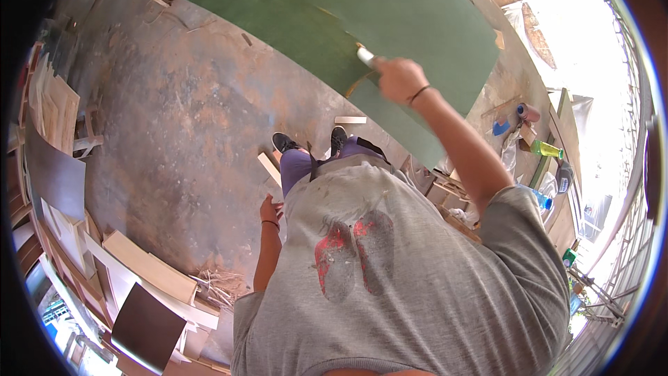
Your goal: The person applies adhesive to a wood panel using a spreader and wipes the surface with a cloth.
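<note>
My right hand (401, 80) is closed around the handle of a short hand tool with a whitish end (365, 55); I cannot make out whether it is a brush or a scraper. Its tip is on or just over a large green sheet (445, 35) that lies in front of me. Yellowish-brown streaks (358, 84) mark the sheet near the tool. Low at my left side hangs my left hand (272, 208), its fingers loosely apart with nothing seen in them. A dark band circles each wrist.
Stacked boards and panels (149, 264) line the left side, with thin wood scraps (216, 287) beside them. Small wood strips (350, 120) lie near my shoes (339, 137). Right of the sheet are a yellow-green bottle (547, 150), a cap (564, 177) and other clutter.
</note>
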A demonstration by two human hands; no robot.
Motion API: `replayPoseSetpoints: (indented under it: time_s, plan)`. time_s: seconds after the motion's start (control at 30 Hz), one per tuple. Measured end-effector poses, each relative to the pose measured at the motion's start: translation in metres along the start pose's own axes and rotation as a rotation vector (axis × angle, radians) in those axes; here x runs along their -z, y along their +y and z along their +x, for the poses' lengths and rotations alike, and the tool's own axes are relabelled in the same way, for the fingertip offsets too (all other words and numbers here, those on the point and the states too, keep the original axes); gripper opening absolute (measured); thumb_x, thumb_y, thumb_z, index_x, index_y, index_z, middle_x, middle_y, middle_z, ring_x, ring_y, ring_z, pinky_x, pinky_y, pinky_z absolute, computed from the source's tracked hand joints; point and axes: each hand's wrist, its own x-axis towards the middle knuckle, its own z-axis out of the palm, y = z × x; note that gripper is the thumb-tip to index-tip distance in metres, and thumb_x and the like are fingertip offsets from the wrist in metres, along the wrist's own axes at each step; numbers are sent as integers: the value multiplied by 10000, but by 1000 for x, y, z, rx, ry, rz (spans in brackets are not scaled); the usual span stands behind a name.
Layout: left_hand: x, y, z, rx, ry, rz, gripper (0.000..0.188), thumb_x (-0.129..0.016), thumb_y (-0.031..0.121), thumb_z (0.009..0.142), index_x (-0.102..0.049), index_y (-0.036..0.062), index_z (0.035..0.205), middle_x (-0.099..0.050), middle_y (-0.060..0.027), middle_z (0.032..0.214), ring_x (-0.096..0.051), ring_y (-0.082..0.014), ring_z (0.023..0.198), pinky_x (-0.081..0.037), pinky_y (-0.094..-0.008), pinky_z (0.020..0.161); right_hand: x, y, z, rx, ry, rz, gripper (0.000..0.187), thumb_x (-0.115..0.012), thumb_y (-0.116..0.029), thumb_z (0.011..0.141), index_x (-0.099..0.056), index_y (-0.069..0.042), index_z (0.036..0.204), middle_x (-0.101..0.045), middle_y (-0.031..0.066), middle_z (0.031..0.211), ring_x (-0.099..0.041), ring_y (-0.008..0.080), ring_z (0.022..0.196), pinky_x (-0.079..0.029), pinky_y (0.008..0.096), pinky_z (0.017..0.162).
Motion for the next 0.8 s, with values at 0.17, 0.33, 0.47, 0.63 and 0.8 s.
replayPoseSetpoints:
  time_s: [0.17, 0.33, 0.47, 0.63, 0.8]
  plan:
    - [-19, -28, -6, -106, -52, 162, 485, -461, 477, 846, -495, 118, 1170, -587, -75, 816, -529, -198, 777, -423, -363, 678, -12, -84, -57, 309, -56, 40, 381, -558, -164, 705, -542, -128, 1084, -630, 126, 720, -639, 288, 648, -496, 387, 532]
    - [-36, -35, -23, -20, 10, -4, 465, -449, 456, 853, -493, 120, 1173, -593, -77, 796, -528, -189, 784, -418, -364, 691, 8, 15, -48, 87, 116, 89, 340, -518, -160, 729, -566, -136, 1065, -620, 120, 677, -637, 270, 633, -501, 393, 533]
    - [-44, -54, -30, -18, 22, -4, 473, -444, 466, 857, -492, 118, 1174, -590, -69, 771, -529, -184, 778, -416, -367, 687, -28, -4, -78, 157, -1, -2, 341, -510, -142, 724, -568, -135, 1060, -627, 120, 687, -639, 272, 640, -492, 393, 539]
    - [-41, -85, -36, -39, -13, 130, 483, -446, 485, 858, -495, 131, 1182, -588, -68, 765, -529, -189, 783, -415, -369, 684, -7, -27, -127, 277, -132, 147, 318, -548, -124, 701, -580, -84, 1016, -637, 152, 738, -641, 327, 699, -508, 425, 577]
    - [-39, -105, -32, -152, -22, 184, 488, -455, 485, 854, -506, 118, 1172, -579, -67, 761, -525, -190, 781, -419, -373, 683, -37, 50, -103, 123, 44, 144, 329, -528, -135, 713, -579, -121, 1037, -635, 146, 720, -640, 309, 667, -498, 421, 561]
